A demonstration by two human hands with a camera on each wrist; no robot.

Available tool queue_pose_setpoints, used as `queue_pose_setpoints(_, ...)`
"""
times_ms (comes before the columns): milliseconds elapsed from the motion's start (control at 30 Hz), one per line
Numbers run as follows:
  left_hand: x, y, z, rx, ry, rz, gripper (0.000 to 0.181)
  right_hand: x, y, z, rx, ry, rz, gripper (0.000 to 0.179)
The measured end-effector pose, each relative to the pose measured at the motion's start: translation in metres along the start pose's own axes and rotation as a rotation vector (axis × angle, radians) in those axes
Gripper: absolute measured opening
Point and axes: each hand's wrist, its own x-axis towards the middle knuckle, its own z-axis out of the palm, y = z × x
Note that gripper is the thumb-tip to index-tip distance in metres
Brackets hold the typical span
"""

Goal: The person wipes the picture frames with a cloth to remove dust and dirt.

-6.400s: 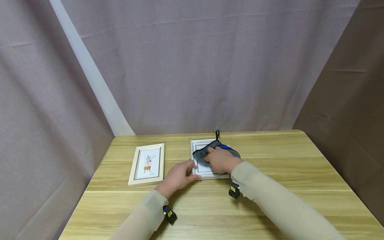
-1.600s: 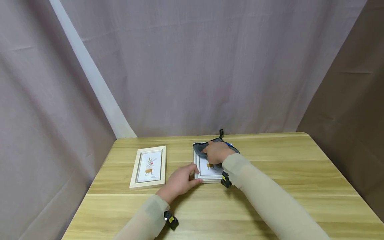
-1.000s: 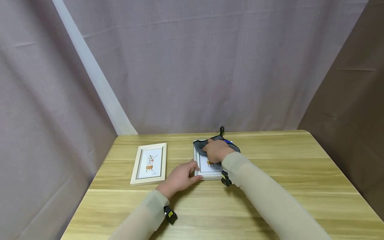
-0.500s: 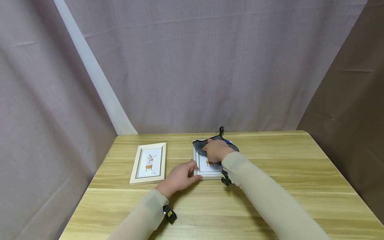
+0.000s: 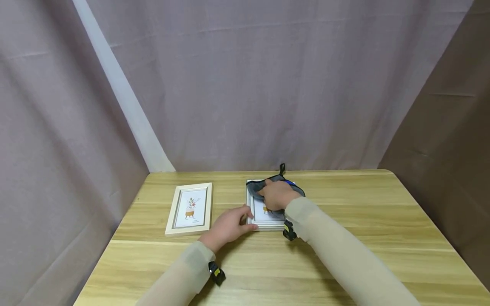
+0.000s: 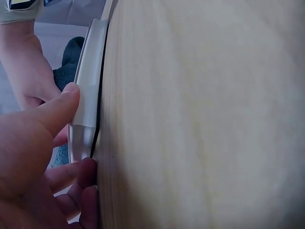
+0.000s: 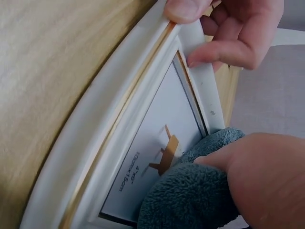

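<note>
A white picture frame (image 5: 250,223) lies face up on the table, its plant print (image 7: 143,167) partly covered. My left hand (image 5: 229,227) holds its near left corner, thumb on the near edge and fingers on the left side. In the left wrist view the left thumb (image 6: 62,107) lies along the frame's outer side. Under my right hand (image 5: 278,194) is a fuzzy grey-blue cloth (image 7: 188,195) with dark edging and a hanging loop. The right hand holds the bunched cloth against the frame's far part, and its thumb rests on the fuzzy surface.
A second, cream picture frame (image 5: 172,225) with a similar plant print lies face up to the left. The wooden table (image 5: 375,216) extends right and toward me. Curtains (image 5: 237,85) stand behind its back edge and at the sides.
Compared with 6.4 s ago, the right hand and cloth have shifted toward the frame's far part, uncovering the print's lower part. Over the last second both hands stay nearly still.
</note>
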Motion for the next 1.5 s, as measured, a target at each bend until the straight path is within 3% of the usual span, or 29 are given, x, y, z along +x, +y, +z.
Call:
queue_pose_setpoints(333,0.004,0.005,0.000,0.006,-0.002,-0.005,0.031,-0.007,0.003,0.005,-0.011,-0.001,-0.013,0.054)
queue_pose_setpoints(733,0.008,0.008,0.002,0.018,0.000,-0.029,0.031,-0.033,0.001,0.002,-0.017,0.032,-0.099,0.043)
queue_pose_setpoints(1200,0.003,0.008,0.000,-0.004,0.001,-0.034,0.032,-0.053,-0.013,0.017,-0.214,0.158,-0.176,0.035)
queue_pose_setpoints(1333,0.002,0.007,0.000,-0.008,0.007,-0.018,0.033,-0.061,-0.017,0.018,-0.239,0.186,-0.161,0.032)
queue_pose_setpoints(1500,0.002,0.005,-0.001,-0.010,0.008,-0.013,0.033,-0.071,-0.018,0.019,-0.185,0.235,-0.131,0.019)
